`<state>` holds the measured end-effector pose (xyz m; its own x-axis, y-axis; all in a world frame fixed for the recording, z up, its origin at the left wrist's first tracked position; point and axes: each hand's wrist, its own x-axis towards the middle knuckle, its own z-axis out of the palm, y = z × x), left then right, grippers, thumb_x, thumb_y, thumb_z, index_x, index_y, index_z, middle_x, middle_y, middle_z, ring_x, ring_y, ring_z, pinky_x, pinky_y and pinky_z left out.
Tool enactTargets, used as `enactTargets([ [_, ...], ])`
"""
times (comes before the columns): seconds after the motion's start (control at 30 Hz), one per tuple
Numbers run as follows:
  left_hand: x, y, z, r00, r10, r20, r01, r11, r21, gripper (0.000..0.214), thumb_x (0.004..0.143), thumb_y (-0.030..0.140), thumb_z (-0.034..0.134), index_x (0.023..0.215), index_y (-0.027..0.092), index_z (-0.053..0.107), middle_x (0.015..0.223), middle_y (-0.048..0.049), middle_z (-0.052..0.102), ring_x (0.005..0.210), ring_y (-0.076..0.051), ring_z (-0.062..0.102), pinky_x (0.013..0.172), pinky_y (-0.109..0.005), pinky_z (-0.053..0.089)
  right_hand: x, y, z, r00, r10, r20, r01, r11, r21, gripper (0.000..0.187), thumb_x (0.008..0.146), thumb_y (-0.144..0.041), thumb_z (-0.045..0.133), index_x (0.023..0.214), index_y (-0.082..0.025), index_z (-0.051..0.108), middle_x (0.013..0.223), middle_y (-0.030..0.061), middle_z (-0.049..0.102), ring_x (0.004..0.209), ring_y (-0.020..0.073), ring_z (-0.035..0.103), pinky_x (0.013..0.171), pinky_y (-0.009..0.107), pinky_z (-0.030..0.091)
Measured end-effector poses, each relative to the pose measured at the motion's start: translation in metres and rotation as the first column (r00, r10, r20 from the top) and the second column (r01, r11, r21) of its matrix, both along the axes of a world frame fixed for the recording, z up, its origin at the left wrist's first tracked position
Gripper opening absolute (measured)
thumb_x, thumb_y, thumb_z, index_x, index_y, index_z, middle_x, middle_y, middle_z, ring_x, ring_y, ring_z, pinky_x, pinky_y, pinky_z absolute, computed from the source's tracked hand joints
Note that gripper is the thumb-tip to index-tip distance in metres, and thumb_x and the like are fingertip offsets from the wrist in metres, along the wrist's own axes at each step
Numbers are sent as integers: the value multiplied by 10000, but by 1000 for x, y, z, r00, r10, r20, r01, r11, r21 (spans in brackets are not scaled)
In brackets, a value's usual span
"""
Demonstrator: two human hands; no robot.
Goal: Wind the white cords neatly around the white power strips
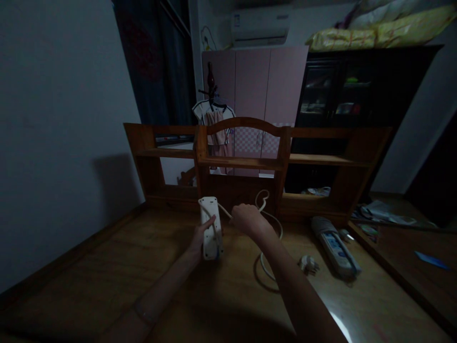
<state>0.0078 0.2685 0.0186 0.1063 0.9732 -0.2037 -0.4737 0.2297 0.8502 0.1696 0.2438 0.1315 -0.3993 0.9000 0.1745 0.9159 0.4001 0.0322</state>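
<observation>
My left hand (200,237) grips a white power strip (210,227), holding it upright above the wooden desk (117,267), thumb across its face. My right hand (246,219) is closed on the strip's white cord (266,247) just to the right of the strip. The cord runs from the strip through my right fist, loops over the desk and ends in a white plug (308,264) lying on the desk to the right of my forearm.
A second white power strip (335,247) lies on the desk at the right. A wooden shelf unit (246,162) stands along the desk's back edge. Papers (385,212) and a blue item (430,260) lie on a side surface at far right. A wall is at left.
</observation>
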Motion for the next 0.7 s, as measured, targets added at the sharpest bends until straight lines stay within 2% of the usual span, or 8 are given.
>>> enactTargets([
  [0.1, -3, 2, -2, 982, 143, -126, -129, 985, 114, 441, 651, 392, 782, 948, 100, 636, 626, -18, 647, 484, -138, 586, 492, -232, 450, -1, -12, 13, 998, 70, 1, -70, 997, 29, 193, 883, -223, 537, 916, -133, 705, 923, 161, 705, 913, 279, 671, 756, 321, 483],
  [0.17, -3, 3, -3, 962, 163, -218, -116, 970, 215, 519, 634, 390, 797, 1043, 125, 620, 691, -16, 660, 537, -143, 598, 521, -229, 451, 4, -18, 23, 995, 103, -1, -102, 992, 73, 184, 882, -227, 542, 888, -138, 703, 905, 151, 706, 881, 270, 674, 733, 308, 468],
  [0.3, 2, 3, -3, 907, 148, -395, 18, 922, 388, 572, 656, 403, 783, 1131, 142, 602, 886, -65, 685, 755, -200, 639, 642, -252, 481, 19, -25, 39, 993, 112, -47, -104, 985, 137, 179, 865, -287, 581, 839, -165, 709, 866, 122, 705, 845, 262, 665, 675, 291, 425],
  [0.37, 6, 1, -3, 880, 137, -454, 79, 902, 424, 584, 661, 394, 777, 1158, 144, 599, 987, -82, 681, 872, -234, 633, 705, -269, 487, 26, -27, 43, 990, 121, -76, -110, 984, 139, 177, 846, -325, 616, 818, -181, 716, 839, 102, 703, 833, 254, 660, 658, 283, 399],
  [0.5, 15, -10, 2, 844, 26, -536, 273, 840, 469, 585, 702, 365, 741, 1228, 171, 573, 1142, -80, 652, 1037, -267, 589, 849, -305, 463, 33, -29, 47, 976, 171, -132, -154, 980, 129, 133, 786, -335, 695, 796, -208, 731, 779, 61, 693, 788, 217, 643, 638, 262, 354],
  [0.57, 18, -18, 6, 789, 12, -614, 369, 790, 489, 576, 709, 352, 736, 1234, 178, 574, 1146, -69, 650, 1040, -262, 578, 873, -298, 439, 35, -29, 49, 964, 201, -176, -182, 976, 115, 116, 745, -335, 735, 775, -223, 735, 735, 34, 682, 745, 190, 627, 619, 249, 335],
  [0.7, 17, -32, 12, 647, 32, -762, 532, 697, 481, 433, 721, 362, 719, 1103, 170, 648, 960, -33, 674, 835, -215, 582, 717, -257, 422, 44, -26, 50, 893, 279, -352, -285, 958, 37, 190, 663, -389, 795, 709, -219, 724, 658, -14, 648, 654, 137, 595, 558, 218, 318],
])
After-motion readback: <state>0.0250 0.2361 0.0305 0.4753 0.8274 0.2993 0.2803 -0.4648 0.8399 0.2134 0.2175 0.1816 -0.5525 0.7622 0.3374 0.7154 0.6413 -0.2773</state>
